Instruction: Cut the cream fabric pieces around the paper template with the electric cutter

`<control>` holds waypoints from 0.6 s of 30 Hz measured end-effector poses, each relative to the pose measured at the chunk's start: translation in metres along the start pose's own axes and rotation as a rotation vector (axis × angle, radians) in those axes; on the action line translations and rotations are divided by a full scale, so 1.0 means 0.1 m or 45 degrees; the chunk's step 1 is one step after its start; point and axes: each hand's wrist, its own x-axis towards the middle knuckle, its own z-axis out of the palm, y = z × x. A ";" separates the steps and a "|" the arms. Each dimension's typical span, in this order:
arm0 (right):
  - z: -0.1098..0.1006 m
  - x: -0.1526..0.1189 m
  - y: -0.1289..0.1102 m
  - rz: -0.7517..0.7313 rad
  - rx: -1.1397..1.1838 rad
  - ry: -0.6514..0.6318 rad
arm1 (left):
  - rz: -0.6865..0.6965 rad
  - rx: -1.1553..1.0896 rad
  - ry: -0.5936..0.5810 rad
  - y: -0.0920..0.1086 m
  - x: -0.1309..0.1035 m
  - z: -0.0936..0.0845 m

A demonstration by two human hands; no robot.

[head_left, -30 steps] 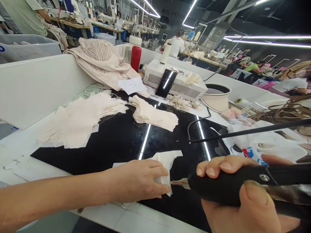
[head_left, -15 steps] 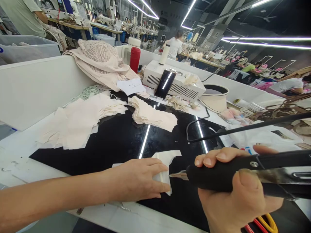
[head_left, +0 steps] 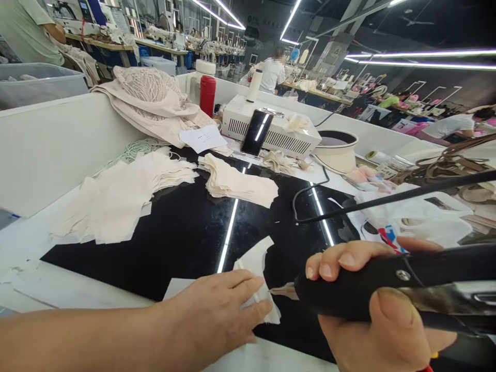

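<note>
My left hand (head_left: pixel 220 312) lies over a small cream fabric piece (head_left: pixel 256 261), fingers stretched and pressing it down on the black board (head_left: pixel 186 227). Part of the piece is hidden under the fingers. My right hand (head_left: pixel 372 310) is wrapped round a black corded hand tool (head_left: pixel 344 289) with a pointed metal tip. This tip meets or nearly meets the fabric's right edge, close to my left fingertips; contact cannot be made out. A pale flat sheet (head_left: pixel 176 287) shows beside my left wrist.
Stacks of cream cut pieces lie at left (head_left: pixel 112 196) and centre back (head_left: pixel 240 181). Behind are a phone (head_left: pixel 257 132), a vented white box (head_left: pixel 287 137), a red bottle (head_left: pixel 207 95) and a round tub (head_left: pixel 336 154). The tool's cable (head_left: pixel 418 196) crosses the right side. Other people work farther off.
The fabric piece has turned a little under my left hand, which sits lower in view. My right hand keeps its grip on the tool. The whole view has shifted slightly.
</note>
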 end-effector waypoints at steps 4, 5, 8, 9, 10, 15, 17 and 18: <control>-0.01 -0.03 0.02 -0.001 0.034 -0.033 | 0.048 -0.027 -0.063 -0.16 0.05 -0.05; -0.01 -0.03 0.03 -0.003 0.049 -0.046 | 0.060 -0.042 -0.088 -0.21 0.06 -0.07; -0.03 -0.05 0.04 0.001 0.071 -0.090 | 0.073 -0.062 -0.114 -0.35 0.09 -0.10; -0.03 -0.05 0.05 0.002 0.069 -0.097 | 0.074 -0.058 -0.121 -0.39 0.10 -0.12; -0.03 -0.06 0.05 0.000 0.068 -0.100 | 0.077 -0.052 -0.131 -0.43 0.11 -0.13; -0.02 -0.05 0.08 -0.053 0.088 -0.090 | 0.165 -0.033 -0.167 -0.60 0.16 -0.16; -0.01 -0.05 0.09 -0.053 0.088 -0.100 | 0.235 -0.035 -0.147 -0.67 0.18 -0.15; -0.01 -0.06 0.10 -0.049 0.086 -0.103 | 0.275 -0.040 -0.134 -0.70 0.19 -0.14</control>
